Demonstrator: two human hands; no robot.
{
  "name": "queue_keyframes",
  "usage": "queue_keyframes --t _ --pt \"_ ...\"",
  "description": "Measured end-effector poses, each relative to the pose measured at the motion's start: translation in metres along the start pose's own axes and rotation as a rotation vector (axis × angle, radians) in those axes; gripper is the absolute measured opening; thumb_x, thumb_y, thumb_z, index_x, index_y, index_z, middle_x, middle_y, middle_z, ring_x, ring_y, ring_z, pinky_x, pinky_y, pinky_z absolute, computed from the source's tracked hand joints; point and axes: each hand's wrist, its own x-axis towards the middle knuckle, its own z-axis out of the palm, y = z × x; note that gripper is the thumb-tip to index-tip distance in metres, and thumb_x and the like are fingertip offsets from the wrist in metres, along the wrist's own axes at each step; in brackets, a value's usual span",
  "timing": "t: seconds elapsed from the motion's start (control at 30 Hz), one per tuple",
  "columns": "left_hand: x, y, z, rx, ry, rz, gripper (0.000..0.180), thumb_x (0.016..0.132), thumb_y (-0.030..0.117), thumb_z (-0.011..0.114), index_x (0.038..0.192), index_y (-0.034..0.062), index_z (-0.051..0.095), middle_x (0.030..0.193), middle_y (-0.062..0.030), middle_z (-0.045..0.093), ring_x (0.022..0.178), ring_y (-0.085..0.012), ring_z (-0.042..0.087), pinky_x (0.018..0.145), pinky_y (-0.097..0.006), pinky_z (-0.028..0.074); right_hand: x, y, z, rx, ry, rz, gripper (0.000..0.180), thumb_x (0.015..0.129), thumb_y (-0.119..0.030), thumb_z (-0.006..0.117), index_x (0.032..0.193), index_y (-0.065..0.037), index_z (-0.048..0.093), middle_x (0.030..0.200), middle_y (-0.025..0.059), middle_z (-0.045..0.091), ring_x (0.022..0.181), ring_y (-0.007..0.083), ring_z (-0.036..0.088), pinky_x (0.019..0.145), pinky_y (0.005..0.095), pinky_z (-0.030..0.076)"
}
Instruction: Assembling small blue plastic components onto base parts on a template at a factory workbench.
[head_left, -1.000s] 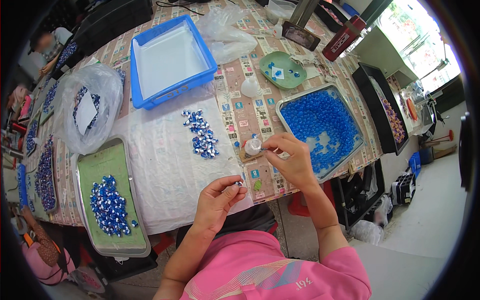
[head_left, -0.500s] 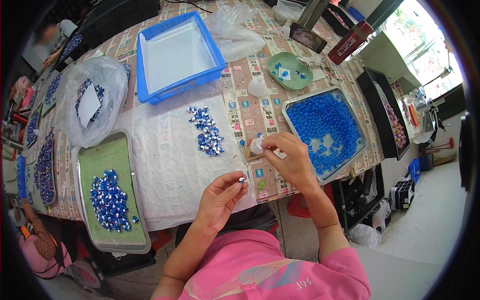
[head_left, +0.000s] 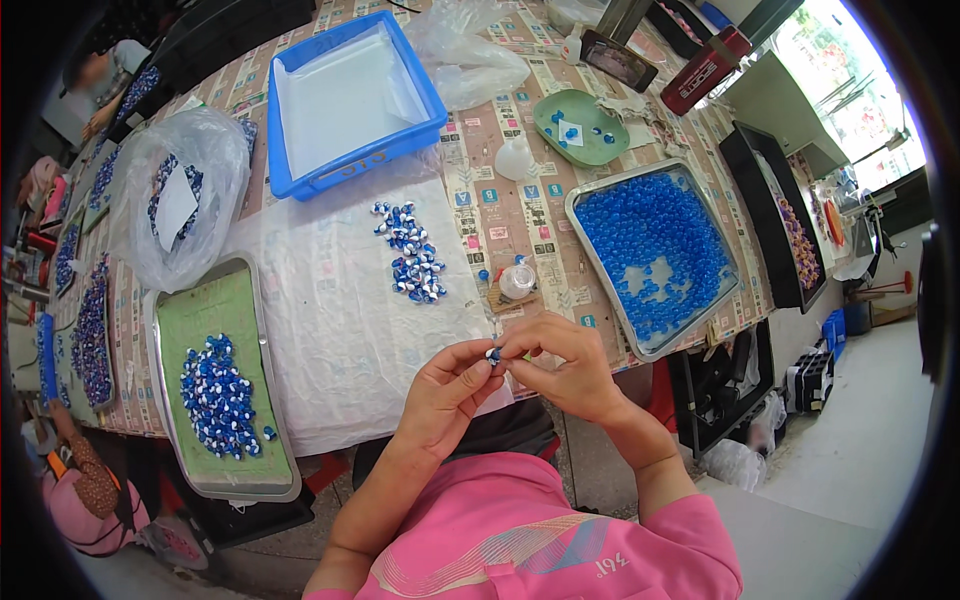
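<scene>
In front of my chest my left hand [head_left: 447, 392] pinches a small blue-and-white bead [head_left: 493, 355] between thumb and fingertips. Thumb and forefinger of my right hand [head_left: 568, 368] close on the same bead from the right, partly hiding it. Just beyond my fingers a small clear jar [head_left: 517, 282] stands on a wooden block [head_left: 507, 300], with a loose blue bead [head_left: 483, 275] beside it. On white paper [head_left: 340, 340] to the left lies a heap of blue-and-white beads [head_left: 413, 255]. A metal tray [head_left: 649, 351] of clear blue beads [head_left: 655, 240] is at the right.
At the left, a green-lined tray [head_left: 235, 475] bears more blue-and-white beads. Behind are a blue bin [head_left: 437, 120], a plastic bag [head_left: 135, 245], a white rounded container [head_left: 514, 158] and a green dish [head_left: 548, 112]. A red flask [head_left: 705, 72] and phone [head_left: 618, 62] stand far right. Other people sit at left.
My right hand has left the small jar and come down to my left hand, where its fingertips now meet at the bead. My left hand has stayed nearly still.
</scene>
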Motion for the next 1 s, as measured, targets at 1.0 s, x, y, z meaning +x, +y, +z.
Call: queue_keyframes --t 1.0 --pt "-0.064 0.092 -0.060 1.158 0.866 0.940 0.021 0.092 0.002 0.065 0.112 -0.0012 0.066 0.102 -0.0051 0.068 0.091 -0.0118 0.063 0.082 -0.025 0.050 -0.020 0.067 -0.144 -0.644 0.410 0.120 0.020 0.077 0.002 0.069 0.096 -0.005 0.071 0.097 0.0105 0.070 0.089 0.0263 0.066 0.078 0.0352 0.052"
